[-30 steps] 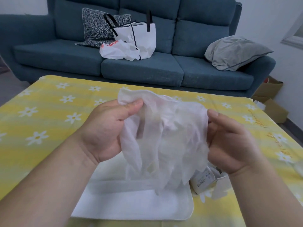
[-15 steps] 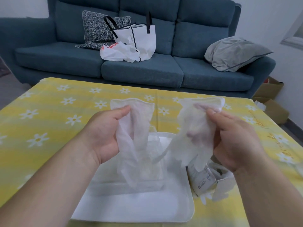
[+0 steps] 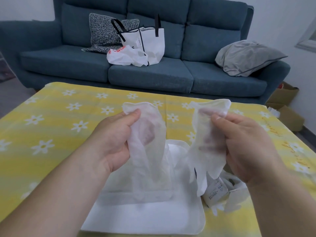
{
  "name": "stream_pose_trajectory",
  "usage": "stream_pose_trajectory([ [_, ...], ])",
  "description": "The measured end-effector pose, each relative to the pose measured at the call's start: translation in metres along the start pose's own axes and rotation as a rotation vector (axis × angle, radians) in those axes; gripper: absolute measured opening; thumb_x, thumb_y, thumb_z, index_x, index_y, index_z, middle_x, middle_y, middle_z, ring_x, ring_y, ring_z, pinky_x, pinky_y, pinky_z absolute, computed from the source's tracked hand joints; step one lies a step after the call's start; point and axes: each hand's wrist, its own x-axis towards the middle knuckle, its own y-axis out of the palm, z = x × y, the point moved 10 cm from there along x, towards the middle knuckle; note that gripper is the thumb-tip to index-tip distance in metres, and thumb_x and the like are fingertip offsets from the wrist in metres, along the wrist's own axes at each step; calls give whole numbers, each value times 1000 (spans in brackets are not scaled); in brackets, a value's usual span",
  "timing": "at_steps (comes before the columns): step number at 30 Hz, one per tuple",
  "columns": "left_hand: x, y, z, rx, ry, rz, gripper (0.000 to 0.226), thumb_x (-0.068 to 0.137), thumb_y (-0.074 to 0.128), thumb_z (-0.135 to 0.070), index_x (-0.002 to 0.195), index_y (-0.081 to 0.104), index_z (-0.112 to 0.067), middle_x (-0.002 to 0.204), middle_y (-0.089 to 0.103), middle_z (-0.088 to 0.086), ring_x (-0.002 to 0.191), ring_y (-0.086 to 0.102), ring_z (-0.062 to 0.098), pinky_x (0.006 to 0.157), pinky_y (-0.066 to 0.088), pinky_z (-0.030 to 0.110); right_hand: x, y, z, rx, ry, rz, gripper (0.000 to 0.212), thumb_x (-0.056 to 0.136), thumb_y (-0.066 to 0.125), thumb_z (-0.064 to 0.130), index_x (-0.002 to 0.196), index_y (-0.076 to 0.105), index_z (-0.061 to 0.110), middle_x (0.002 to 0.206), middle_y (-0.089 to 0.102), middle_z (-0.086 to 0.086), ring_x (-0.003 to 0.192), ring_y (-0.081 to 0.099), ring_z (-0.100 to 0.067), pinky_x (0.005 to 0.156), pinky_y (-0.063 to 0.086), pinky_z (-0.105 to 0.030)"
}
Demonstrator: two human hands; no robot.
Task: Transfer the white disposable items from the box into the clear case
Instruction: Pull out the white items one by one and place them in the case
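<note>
White gloves (image 3: 153, 161), seemingly, pinched in both hands (image 3: 111, 139)

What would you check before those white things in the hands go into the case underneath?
1. Left hand grips the left white bundle: ok.
2. Right hand grips the right white bundle: ok.
3. Bundles held apart from each other: ok.
4. Clear case lies below the hands: ok.
5. Case open to receive them: cannot tell.
6. Box emptied: cannot tell.
</note>
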Motion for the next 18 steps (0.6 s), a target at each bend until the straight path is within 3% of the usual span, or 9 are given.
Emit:
stream_pose_trajectory([
  [3,-7,21,9,-13,43,55,27,103,48,-15,116,71,-9,109,76,15,104,72,31,92,56,47,-7,27,2,-176,-38,45,25,98,55,17,94,69,-4,70,54,-12,64,49,-23,61,46,-43],
  [5,-12,35,19,-20,39,103,29,104,46,-17,119,70,-13,111,75,18,107,70,36,96,54,54,-15,53,4,-164,-45,150,24,98,53,12,87,71,1,69,66,-10,64,60,-23,66,56,-48],
  [7,-15,43,27,4,28,149,31,106,43,-19,120,69,-15,110,74,21,106,70,41,95,53,59,-24,74,7,-109,-39,283,27,99,50,7,91,75,11,78,73,-16,70,69,-22,74,59,-44],
  [9,-19,47,29,28,32,181,29,105,44,-21,113,70,-10,97,75,21,90,74,38,81,60,50,-28,80,8,-70,-17,337,32,96,48,1,94,73,21,85,73,-21,71,68,-21,74,59,-40],
  [11,-21,50,27,31,44,225,35,102,49,-31,110,68,-3,82,74,18,71,73,29,61,59,37,-28,80,7,-91,-9,348,36,93,46,-3,106,70,21,87,75,-20,71,64,-21,75,57,-40],
  [14,-24,59,25,82,72,341,64,86,63,-51,114,63,7,79,70,13,68,68,24,63,54,33,-28,81,8,-168,-34,369,32,93,45,-4,103,73,8,86,76,-17,73,66,-23,76,57,-44],
  [18,-18,50,22,275,192,281,31,97,60,-27,106,66,2,75,67,7,68,65,18,66,51,33,-30,82,9,-266,-30,413,41,94,44,-4,108,75,19,85,78,-4,83,75,-20,78,58,-36],
])
